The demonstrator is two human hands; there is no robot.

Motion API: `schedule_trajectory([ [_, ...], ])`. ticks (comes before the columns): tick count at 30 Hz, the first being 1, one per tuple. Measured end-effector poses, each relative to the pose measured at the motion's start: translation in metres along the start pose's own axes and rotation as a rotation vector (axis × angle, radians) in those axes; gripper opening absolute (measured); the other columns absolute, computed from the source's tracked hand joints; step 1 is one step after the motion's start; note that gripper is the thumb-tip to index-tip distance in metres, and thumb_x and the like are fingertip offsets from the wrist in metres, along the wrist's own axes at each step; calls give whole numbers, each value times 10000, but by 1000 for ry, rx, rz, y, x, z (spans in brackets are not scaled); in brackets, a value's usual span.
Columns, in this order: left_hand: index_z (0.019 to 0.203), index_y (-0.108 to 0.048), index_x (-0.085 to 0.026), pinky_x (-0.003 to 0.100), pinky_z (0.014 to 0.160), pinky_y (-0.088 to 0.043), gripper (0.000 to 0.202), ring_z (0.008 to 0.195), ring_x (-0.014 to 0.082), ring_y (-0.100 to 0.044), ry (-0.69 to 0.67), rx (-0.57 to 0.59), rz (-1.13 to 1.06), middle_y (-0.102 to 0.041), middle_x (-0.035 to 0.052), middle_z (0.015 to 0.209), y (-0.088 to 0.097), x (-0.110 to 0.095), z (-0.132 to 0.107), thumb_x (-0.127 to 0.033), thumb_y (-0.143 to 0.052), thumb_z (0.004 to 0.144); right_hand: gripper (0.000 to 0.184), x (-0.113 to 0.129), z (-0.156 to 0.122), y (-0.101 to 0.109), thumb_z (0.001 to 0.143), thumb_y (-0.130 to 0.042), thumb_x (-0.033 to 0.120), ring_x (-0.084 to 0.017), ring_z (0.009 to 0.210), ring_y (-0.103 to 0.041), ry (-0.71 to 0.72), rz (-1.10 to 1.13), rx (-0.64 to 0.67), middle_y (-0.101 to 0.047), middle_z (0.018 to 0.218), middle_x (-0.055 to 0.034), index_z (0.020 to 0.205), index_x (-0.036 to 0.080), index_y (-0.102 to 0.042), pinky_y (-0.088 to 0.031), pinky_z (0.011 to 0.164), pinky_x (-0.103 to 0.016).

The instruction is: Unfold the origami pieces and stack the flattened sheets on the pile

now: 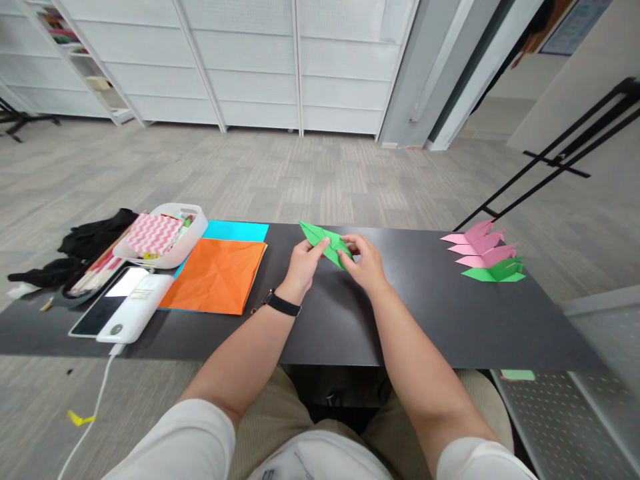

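Between my two hands is a folded piece of green origami paper (pixel 318 235), long and pointed toward the far left. My left hand (pixel 303 265) pinches its near-left side, thumb on top. My right hand (pixel 367 261) grips the other end with thumb and fingers, covering part of it. The paper is held above the dark table (pixel 340 320). To the right stand folded paper birds: pink ones (pixel 483 247) in a row and a green one (pixel 495 270) nearest me. On my left lies a stack of orange paper (pixel 215 277).
Blue paper (pixel 237 231) shows beneath the orange stack. Farther left are a white basket (pixel 193 237) with a pink zigzag-patterned packet, a phone (pixel 100 310), a white power bank (pixel 135 310) with a cable, and black cloth (pixel 97 233). White cabinets (pixel 245 60) stand beyond the floor.
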State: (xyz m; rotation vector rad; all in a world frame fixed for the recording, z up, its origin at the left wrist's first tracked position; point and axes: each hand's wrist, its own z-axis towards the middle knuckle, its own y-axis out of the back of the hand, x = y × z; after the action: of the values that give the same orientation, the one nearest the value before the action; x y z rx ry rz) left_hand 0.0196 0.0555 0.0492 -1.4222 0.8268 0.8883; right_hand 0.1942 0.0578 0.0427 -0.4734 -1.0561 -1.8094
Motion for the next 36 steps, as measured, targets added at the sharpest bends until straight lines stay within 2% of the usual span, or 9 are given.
schedule_trajectory([
  [4, 965, -776, -153, 386, 928, -589, 469, 946, 236, -769, 5, 47, -6, -817, 98, 989, 1, 0, 0, -526, -935, 730, 179, 3, 0, 2, 951, -655, 322, -215, 864, -718, -23, 15, 2, -781, 1027, -56, 1095, 263, -743, -587, 839, -384],
  [8, 983, -783, -154, 392, 961, -582, 455, 958, 228, -765, -53, 63, 51, -822, 99, 1027, 1, 3, 2, -533, -911, 767, 215, 2, 1, 2, 988, -635, 413, -211, 857, -712, -156, 140, -20, -786, 999, -54, 1075, 261, -759, -577, 836, -378],
  [12, 1002, -802, -160, 392, 975, -575, 438, 972, 234, -763, -141, 64, 180, -828, 103, 1069, 4, 5, 3, -537, -885, 796, 303, -6, 4, 3, 892, -739, 463, -197, 835, -700, -299, 317, -68, -777, 990, -48, 1115, 257, -744, -575, 816, -364],
  [16, 1008, -807, -169, 383, 918, -581, 396, 923, 236, -760, -201, 75, 323, -828, 99, 1045, 8, 3, 1, -522, -854, 833, 449, -6, 8, 7, 776, -824, 464, -174, 775, -656, -355, 468, 6, -728, 900, -13, 1161, 256, -726, -553, 756, -337],
  [20, 991, -804, -170, 385, 903, -580, 352, 915, 242, -757, -231, 103, 404, -830, 99, 1026, 7, -1, -4, -483, -851, 835, 399, 0, 9, 10, 753, -835, 495, -160, 703, -584, -377, 500, 83, -660, 795, 14, 1047, 247, -731, -515, 687, -322],
  [25, 971, -788, -172, 380, 902, -592, 391, 913, 235, -754, -207, 109, 330, -827, 86, 1020, 2, -3, -7, -475, -915, 760, 364, 5, 8, 8, 744, -844, 541, -144, 656, -505, -385, 509, 43, -582, 726, 34, 853, 251, -652, -447, 618, -291],
  [31, 902, -790, -167, 338, 782, -589, 421, 801, 200, -727, -154, 92, 214, -808, 65, 916, 3, -4, -6, -513, -942, 716, 372, 8, 5, 5, 754, -852, 558, -154, 670, -521, -344, 501, 129, -586, 735, 29, 855, 255, -662, -450, 629, -300],
  [36, 825, -767, -162, 320, 703, -560, 439, 724, 181, -688, -131, 64, 224, -779, 46, 828, 3, -3, -7, -528, -962, 681, 326, 14, 5, 4, 811, -813, 551, -165, 689, -549, -270, 414, 147, -606, 731, 18, 833, 249, -694, -484, 683, -326],
])
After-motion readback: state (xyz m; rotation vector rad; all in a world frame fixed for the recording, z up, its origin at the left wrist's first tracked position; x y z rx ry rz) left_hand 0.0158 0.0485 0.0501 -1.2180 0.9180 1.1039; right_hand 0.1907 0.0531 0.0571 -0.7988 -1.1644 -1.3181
